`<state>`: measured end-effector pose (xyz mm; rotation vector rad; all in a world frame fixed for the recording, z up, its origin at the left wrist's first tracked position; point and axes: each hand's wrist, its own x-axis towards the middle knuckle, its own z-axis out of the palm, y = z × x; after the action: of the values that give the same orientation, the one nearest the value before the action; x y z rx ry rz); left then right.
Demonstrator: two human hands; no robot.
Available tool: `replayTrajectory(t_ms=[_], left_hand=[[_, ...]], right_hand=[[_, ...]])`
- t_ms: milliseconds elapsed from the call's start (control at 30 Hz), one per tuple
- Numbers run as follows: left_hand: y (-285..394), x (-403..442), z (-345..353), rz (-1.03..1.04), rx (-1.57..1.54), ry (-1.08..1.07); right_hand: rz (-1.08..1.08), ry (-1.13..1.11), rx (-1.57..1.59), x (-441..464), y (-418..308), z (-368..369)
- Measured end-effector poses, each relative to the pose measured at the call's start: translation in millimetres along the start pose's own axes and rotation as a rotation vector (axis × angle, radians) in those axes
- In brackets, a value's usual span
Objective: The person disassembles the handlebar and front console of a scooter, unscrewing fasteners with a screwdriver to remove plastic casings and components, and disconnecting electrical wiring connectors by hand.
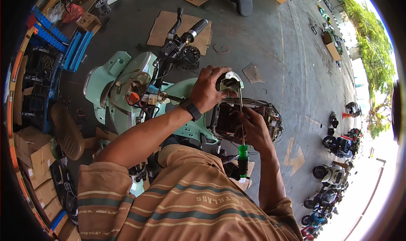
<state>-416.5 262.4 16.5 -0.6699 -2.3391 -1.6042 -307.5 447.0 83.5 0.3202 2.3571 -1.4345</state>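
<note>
My left hand (208, 87), with a dark watch on its wrist, is closed around a small curved part (234, 76) that has a pale, shiny rim and a dark inside; I cannot make out its exact kind. My right hand (255, 131) grips a screwdriver (243, 160) by its long metal shaft. The green and black handle hangs down towards my body, while the shaft's far end reaches the edge of the curved part. Below both hands stands a mint-green scooter (192, 125), partly stripped, with an open dark compartment (228, 118) and exposed wiring.
The scooter's handlebar (196, 29) sticks up ahead of my left hand. Cardboard sheets (158, 32) lie on the grey floor. A brown seat (67, 131) and cardboard boxes (36, 152) stand by the shelving at left. Several motorbikes (338, 146) are parked at right.
</note>
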Motion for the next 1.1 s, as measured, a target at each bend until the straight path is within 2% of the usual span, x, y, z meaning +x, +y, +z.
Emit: replayTrajectory(t_ms=[433, 633, 733, 833, 1033, 1100], left_hand=[[3.6, -1.9, -0.9, -0.038, -0.011, 0.010], [3.7, -2.7, 0.0, -0.039, -0.005, 0.013], [6.6, -5.0, 0.1, -0.053, -0.046, -0.003], [7.1, -5.1, -0.2, -0.040, -0.044, 0.000], [5.2, -6.1, 2.0, -0.019, -0.041, 0.008], [6.7, -6.8, 1.4, -0.031, -0.053, -0.001]], right_hand=[[0.043, 0.043, -0.067, -4.0, -18.4, 0.9], [0.057, 0.198, -0.092, 1.1, -14.5, 0.5], [0.043, 0.203, -0.155, 7.8, 4.7, -3.7], [-0.062, 0.225, -0.233, 6.3, -7.4, 2.3], [0.094, 0.302, -0.030, 9.8, -31.4, 18.7], [0.212, 0.265, 0.314, 8.5, -35.7, 15.1]])
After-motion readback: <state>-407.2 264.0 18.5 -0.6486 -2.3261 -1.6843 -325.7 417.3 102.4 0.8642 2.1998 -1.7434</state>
